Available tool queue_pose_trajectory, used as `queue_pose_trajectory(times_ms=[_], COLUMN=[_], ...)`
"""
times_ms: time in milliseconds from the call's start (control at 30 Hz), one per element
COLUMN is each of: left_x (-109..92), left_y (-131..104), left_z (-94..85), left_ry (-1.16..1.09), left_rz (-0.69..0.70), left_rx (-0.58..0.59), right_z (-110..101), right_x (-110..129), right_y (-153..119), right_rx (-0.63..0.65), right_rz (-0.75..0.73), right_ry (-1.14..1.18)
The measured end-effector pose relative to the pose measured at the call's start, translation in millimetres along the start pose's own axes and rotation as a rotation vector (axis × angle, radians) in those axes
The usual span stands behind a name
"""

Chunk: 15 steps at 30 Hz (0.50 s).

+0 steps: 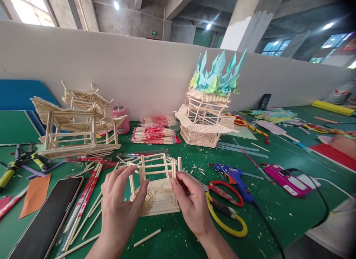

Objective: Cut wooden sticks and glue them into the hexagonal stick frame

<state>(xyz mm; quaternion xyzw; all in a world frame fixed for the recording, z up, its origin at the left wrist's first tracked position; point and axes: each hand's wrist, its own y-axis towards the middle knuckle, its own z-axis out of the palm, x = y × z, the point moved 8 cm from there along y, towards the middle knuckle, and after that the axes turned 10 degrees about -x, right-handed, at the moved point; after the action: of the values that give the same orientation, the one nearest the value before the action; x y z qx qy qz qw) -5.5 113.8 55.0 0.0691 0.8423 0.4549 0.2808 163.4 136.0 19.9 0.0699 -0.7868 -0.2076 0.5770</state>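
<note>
A small frame of pale wooden sticks (pixel 160 210), with a slatted base, upright posts and cross rails, stands on the green table between my hands. My left hand (pixel 122 199) is at its left corner, thumb and index finger apart near a post; whether they touch it I cannot tell. At the right corner, my right hand (pixel 193 203) pinches a short upright wooden stick (pixel 179 163) beside the corner post. The stick's lower end is hidden by my fingers. One loose stick (pixel 147 237) lies in front of the frame.
Scissors (pixel 241 225) and a blue glue gun (pixel 233 175) with a cable lie at right. A phone (pixel 47 214) and bagged sticks are at left. Behind stand two stick models (pixel 71 120), (pixel 204 134) and a pink jar (pixel 120 120). Another person's hand (pixel 343 146) is far right.
</note>
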Motion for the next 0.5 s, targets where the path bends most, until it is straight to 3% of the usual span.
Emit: queue_pose_trajectory(times_ms=[167, 500], left_x=[-12, -14], left_y=[8, 11], left_z=[5.5, 9.1], left_ry=[0.058, 0.12], left_rz=[0.125, 0.186], left_rx=[0.018, 0.088], right_z=[0, -1], right_x=[-1, 0], right_y=[0, -1], right_rx=[0.001, -0.018], right_rz=[0.008, -0.005], right_ry=[-0.012, -0.024])
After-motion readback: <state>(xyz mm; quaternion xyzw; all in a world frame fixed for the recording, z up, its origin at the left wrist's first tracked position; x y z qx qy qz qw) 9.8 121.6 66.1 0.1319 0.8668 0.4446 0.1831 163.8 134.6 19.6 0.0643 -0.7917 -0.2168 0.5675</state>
